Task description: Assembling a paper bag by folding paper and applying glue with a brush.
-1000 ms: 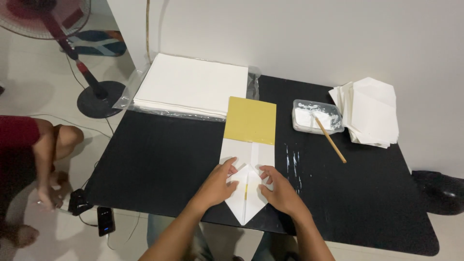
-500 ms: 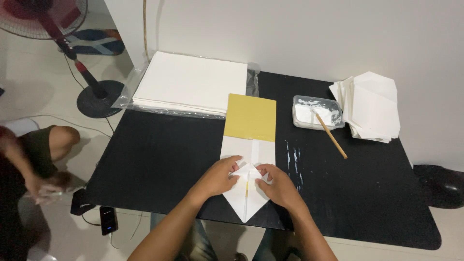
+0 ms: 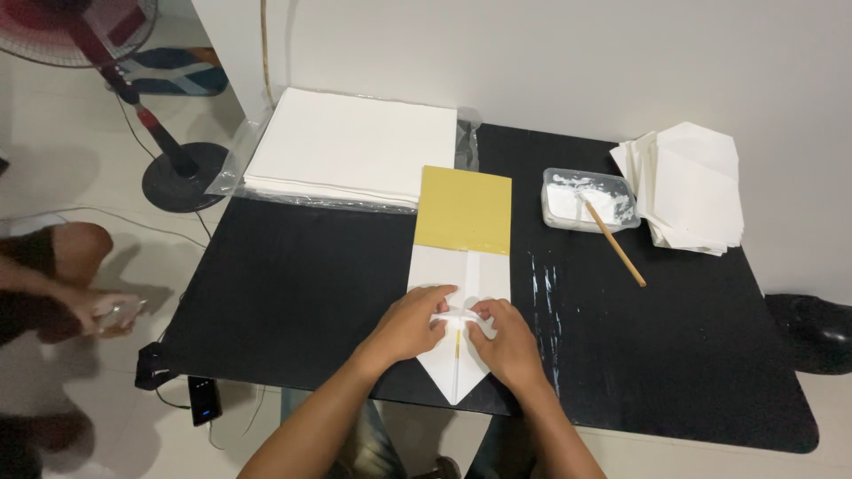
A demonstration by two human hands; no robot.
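Near the black table's (image 3: 293, 293) front edge, the left hand (image 3: 410, 321) and right hand (image 3: 506, 341) press flat, fingers together, on a half-folded white-and-yellow envelope (image 3: 461, 266). Its bottom point is folded; the yellow top flap remains open. Glue tub (image 3: 589, 200) beyond.

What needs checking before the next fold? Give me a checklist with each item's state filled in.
1. Both hands on the work: left hand and right hand press the folded white paper near its centre line. Ok.
2. Paper fully on the black table: its point lies right at the near edge. Cannot tell.
3. Yellow sheet lying flat under the paper's far end: ok.
4. Paste tub with its stick within view on the right: ok.
5. Table clean: white smears beside the paper. Not ok.
6. Folds symmetrical: fingers cover them. Cannot tell.
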